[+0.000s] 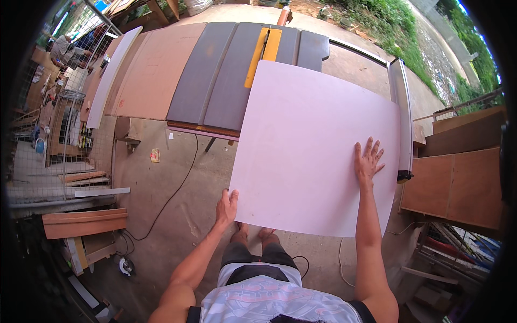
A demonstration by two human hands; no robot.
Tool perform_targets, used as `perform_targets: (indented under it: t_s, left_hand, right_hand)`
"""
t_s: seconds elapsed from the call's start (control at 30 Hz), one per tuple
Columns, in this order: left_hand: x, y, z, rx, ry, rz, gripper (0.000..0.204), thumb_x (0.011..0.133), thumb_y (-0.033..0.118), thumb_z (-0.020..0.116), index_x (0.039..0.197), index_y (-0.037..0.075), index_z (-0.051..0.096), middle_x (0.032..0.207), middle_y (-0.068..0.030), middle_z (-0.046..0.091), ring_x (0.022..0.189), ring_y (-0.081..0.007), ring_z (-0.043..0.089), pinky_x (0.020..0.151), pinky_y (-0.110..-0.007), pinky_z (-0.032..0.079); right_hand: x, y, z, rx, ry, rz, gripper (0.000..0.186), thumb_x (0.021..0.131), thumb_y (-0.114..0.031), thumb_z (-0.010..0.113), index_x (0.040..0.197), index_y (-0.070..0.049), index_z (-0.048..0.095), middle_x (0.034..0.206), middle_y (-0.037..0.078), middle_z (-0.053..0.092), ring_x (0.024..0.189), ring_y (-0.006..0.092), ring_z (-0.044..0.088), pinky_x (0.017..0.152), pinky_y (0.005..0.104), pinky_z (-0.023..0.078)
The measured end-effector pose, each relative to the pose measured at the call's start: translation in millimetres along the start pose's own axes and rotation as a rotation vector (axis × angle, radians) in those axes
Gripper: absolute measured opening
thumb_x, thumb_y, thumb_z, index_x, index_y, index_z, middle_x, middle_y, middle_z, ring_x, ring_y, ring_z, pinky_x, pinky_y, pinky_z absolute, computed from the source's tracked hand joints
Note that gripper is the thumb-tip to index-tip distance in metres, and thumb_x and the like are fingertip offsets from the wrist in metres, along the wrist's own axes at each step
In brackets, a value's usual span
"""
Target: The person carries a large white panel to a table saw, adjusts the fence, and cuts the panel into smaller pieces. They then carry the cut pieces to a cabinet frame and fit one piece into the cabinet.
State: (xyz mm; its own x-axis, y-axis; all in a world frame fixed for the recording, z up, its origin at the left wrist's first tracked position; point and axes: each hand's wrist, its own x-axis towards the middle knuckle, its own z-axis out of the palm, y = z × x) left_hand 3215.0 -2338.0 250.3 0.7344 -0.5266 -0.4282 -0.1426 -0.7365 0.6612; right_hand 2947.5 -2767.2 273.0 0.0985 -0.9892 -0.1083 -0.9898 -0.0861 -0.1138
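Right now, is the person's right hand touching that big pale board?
Touching. The head view shows the right hand laid on the big pale board, fingers spread over its top face near the right edge.

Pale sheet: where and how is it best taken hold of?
Probably by both side edges close to its nearest corners, coming from the near side and closing above and below: the pale sheet is broad and flat, and its near part overhangs the dark table.
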Motion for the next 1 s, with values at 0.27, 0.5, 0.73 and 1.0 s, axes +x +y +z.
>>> perform_targets:
  t_s: [0.27, 0.5, 0.73, 1.0]
  left_hand:
    - [5.6, 5.0, 0.6, -0.028, 0.015, 0.007, 0.055, 0.106, 0.053, 0.044, 0.107, -0.001, 0.052, 0.096, -0.0318, 0.068, 0.094, -0.0532, 0.065, 0.079, -0.057, 0.049]
    - [11.1, 7.6, 0.1, -0.029, 0.009, 0.006, 0.056, 0.107, 0.053, 0.044, 0.108, -0.002, 0.053, 0.096, -0.0325, 0.068, 0.094, -0.0528, 0.065, 0.080, -0.057, 0.050]
    - [16.5, 11.3, 0.9, -0.027, 0.028, 0.028, 0.057, 0.106, 0.054, 0.044, 0.108, -0.002, 0.054, 0.097, -0.0320, 0.069, 0.096, -0.0527, 0.065, 0.081, -0.057, 0.049]
    - [23.8, 10.3, 1.2, -0.025, 0.025, 0.000, 0.055, 0.107, 0.052, 0.045, 0.109, -0.002, 0.054, 0.098, -0.0321, 0.068, 0.097, -0.0524, 0.065, 0.081, -0.056, 0.049]
  right_hand:
    - [5.1, -4.7, -2.2, -0.003, -0.009, 0.003, 0.080, 0.100, -0.074, 0.030, 0.166, -0.030, 0.020, 0.174, 0.005, 0.009, 0.160, 0.0326, 0.000, 0.121, 0.0694, -0.001]
    - [10.0, -7.3, -2.9, 0.002, -0.004, -0.002, 0.080, 0.099, -0.074, 0.030, 0.166, -0.029, 0.020, 0.174, 0.005, 0.009, 0.160, 0.0329, 0.000, 0.121, 0.0699, -0.001]
    - [15.6, -9.3, -3.0, 0.017, -0.014, -0.001, 0.081, 0.099, -0.074, 0.031, 0.166, -0.029, 0.021, 0.174, 0.005, 0.009, 0.160, 0.0330, 0.000, 0.121, 0.0704, -0.001]
    - [23.2, -11.8, 1.2, 0.011, 0.001, 0.001, 0.082, 0.098, -0.075, 0.031, 0.166, -0.029, 0.021, 0.174, 0.005, 0.010, 0.160, 0.0336, 0.000, 0.120, 0.0708, -0.001]
